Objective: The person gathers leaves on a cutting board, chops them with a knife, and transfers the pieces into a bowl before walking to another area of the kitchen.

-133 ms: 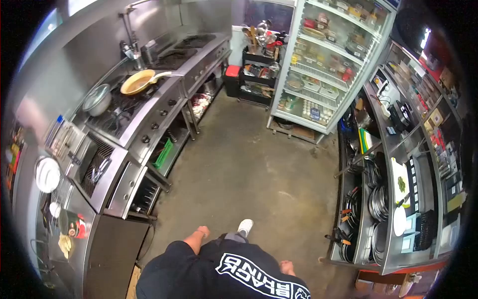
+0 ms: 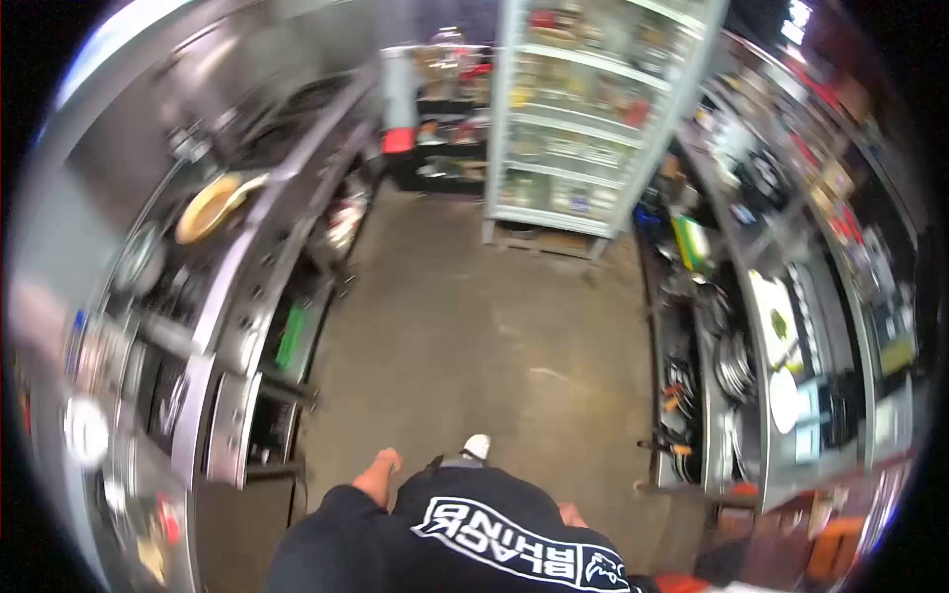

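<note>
My left hand (image 2: 384, 463) hangs low beside my body, over the concrete floor; no object shows at it, and its fingers are too smeared to read. Only a small part of my right hand (image 2: 571, 515) appears past the edge of my black shirt (image 2: 465, 539), its fingers hidden. Neither hand touches any counter. Nearest to the left hand is the stainless cooking line (image 2: 225, 420), a short way off to the left. A white shoe (image 2: 477, 446) pokes out ahead of my shirt.
On the stove at left sit a pan with yellowish contents (image 2: 206, 210) and a lidded pot (image 2: 140, 259). A glass-door fridge (image 2: 563, 148) stands ahead, beside a black utensil cart (image 2: 452, 148). Along the right runs a counter with a cutting board (image 2: 774, 314) and stacked pans (image 2: 732, 366) below.
The whole view has swung to the right, so the stove and fridge sit farther left, and it is more blurred. Less of my right hand shows past the shirt.
</note>
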{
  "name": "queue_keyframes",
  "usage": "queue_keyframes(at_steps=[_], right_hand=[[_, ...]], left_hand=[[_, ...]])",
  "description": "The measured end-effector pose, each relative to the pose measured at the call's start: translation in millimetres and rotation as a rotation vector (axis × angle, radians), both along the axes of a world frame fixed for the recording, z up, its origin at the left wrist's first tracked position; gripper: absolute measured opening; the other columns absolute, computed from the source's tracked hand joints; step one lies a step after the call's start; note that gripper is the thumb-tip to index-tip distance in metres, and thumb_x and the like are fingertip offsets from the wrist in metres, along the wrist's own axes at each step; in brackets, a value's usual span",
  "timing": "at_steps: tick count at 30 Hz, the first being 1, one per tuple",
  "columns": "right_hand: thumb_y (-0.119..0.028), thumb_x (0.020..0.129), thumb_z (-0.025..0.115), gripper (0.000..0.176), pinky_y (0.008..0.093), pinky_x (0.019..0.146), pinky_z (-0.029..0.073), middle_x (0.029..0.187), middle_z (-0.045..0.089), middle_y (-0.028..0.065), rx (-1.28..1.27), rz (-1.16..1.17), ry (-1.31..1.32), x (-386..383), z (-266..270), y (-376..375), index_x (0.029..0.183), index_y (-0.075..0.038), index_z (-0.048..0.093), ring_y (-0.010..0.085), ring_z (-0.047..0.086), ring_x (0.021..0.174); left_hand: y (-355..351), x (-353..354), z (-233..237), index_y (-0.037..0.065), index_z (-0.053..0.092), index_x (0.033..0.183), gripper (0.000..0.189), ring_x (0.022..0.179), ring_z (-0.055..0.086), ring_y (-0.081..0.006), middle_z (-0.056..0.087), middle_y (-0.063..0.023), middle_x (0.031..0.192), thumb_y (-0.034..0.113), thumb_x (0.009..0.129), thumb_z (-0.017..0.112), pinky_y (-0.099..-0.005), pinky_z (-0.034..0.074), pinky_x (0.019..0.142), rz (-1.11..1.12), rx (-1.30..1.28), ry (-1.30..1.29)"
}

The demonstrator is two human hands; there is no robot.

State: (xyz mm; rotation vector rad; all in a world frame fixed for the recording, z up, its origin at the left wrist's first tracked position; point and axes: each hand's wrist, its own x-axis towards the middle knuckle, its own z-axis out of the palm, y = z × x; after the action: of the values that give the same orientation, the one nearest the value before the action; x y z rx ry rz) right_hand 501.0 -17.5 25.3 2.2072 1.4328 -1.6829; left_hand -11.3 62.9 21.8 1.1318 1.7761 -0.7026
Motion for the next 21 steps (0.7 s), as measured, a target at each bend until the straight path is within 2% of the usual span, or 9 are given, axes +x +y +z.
queue_keyframes(at_steps=[1,3,4,6,7,9,18,19,21], right_hand=[[-0.016,0.076,0.062,0.010,0.0392,0.052,0.050,0.069,0.068,0.0103,-0.005,-0.163,-0.023,16.0,16.2,13.7,0.070,-0.012,0.068,0.0273,0.063,0.056],[-0.017,0.073,0.063,0.008,0.0411,0.056,0.052,0.072,0.068,0.0098,0.240,0.779,-0.195,59.6,-66.6,60.9,0.074,-0.013,0.069,0.0291,0.065,0.064],[-0.020,0.075,0.060,0.013,0.0442,0.063,0.053,0.082,0.070,0.0122,0.121,0.792,-0.314,69.3,-147.5,83.8,0.079,-0.011,0.069,0.0337,0.065,0.075],[-0.032,0.087,0.054,0.028,0.0447,0.072,0.052,0.086,0.070,0.0149,0.212,-0.195,-0.290,55.8,10.9,123.0,0.089,-0.009,0.070,0.0327,0.067,0.083],[-0.033,0.089,0.052,0.030,0.0449,0.078,0.052,0.091,0.070,0.0153,0.329,-0.339,-0.308,68.6,2.8,136.2,0.092,-0.009,0.070,0.0350,0.067,0.088],[-0.030,0.090,0.053,0.027,0.0434,0.082,0.052,0.093,0.070,0.0149,0.419,-0.510,-0.364,85.9,61.3,176.0,0.096,-0.008,0.069,0.0357,0.066,0.092],[-0.014,0.084,0.064,0.013,0.0375,0.074,0.054,0.084,0.071,0.0131,0.859,-1.021,-0.347,243.4,125.4,288.1,0.096,-0.011,0.069,0.0279,0.070,0.081],[-0.005,0.084,0.064,0.012,0.0304,0.072,0.054,0.083,0.071,0.0094,0.843,-1.043,-0.359,263.9,128.3,300.7,0.095,-0.004,0.068,0.0168,0.069,0.079],[-0.009,0.085,0.066,0.013,0.0320,0.072,0.054,0.084,0.071,0.0095,0.901,-1.042,-0.374,300.0,162.5,326.3,0.097,-0.003,0.067,0.0201,0.069,0.078]], left_hand=[[40.7,20.0,-10.5,0.004,0.071,0.105,0.035,0.107,0.064,-0.0346,0.065,-0.0220,0.116,0.027,0.081,0.059,-0.0415,0.052,0.091,-0.018,0.047,-0.070],[110.2,25.8,-53.5,0.004,0.072,0.100,0.037,0.102,0.066,-0.0338,0.069,-0.0201,0.106,0.034,0.081,0.062,-0.0411,0.053,0.089,0.016,0.379,-0.052],[154.4,41.1,-40.1,0.004,0.072,0.100,0.037,0.102,0.066,-0.0338,0.069,-0.0201,0.106,0.034,0.081,0.062,-0.0411,0.053,0.089,-0.100,0.381,-0.071],[210.5,74.5,-15.8,0.003,0.072,0.097,0.033,0.096,0.069,-0.0297,0.071,-0.0175,0.096,0.032,0.083,0.063,-0.0374,0.054,0.085,-0.078,0.445,-0.071],[245.3,95.8,-19.8,0.003,0.072,0.097,0.033,0.096,0.069,-0.0297,0.071,-0.0175,0.096,0.032,0.083,0.063,-0.0374,0.054,0.085,-0.187,0.437,-0.096],[308.0,142.5,-34.4,-0.002,0.070,0.098,0.023,0.076,0.069,-0.0216,0.072,-0.0127,0.089,0.016,0.090,0.057,-0.0327,0.056,0.072,0.023,0.466,-0.310],[474.7,420.2,2.7,0.002,0.067,0.107,0.025,0.078,0.070,-0.0159,0.072,-0.0087,0.085,0.013,0.085,0.063,-0.0299,0.054,0.073,-0.203,0.582,-0.968],[477.2,449.2,12.1,0.002,0.067,0.108,0.025,0.078,0.070,-0.0156,0.072,-0.0085,0.085,0.012,0.085,0.064,-0.0297,0.055,0.074,-0.244,0.567,-1.001],[474.8,511.2,83.8,0.003,0.067,0.109,0.025,0.080,0.070,-0.0158,0.073,-0.0081,0.087,0.011,0.085,0.065,-0.0295,0.055,0.074,-0.422,0.512,-0.993]])
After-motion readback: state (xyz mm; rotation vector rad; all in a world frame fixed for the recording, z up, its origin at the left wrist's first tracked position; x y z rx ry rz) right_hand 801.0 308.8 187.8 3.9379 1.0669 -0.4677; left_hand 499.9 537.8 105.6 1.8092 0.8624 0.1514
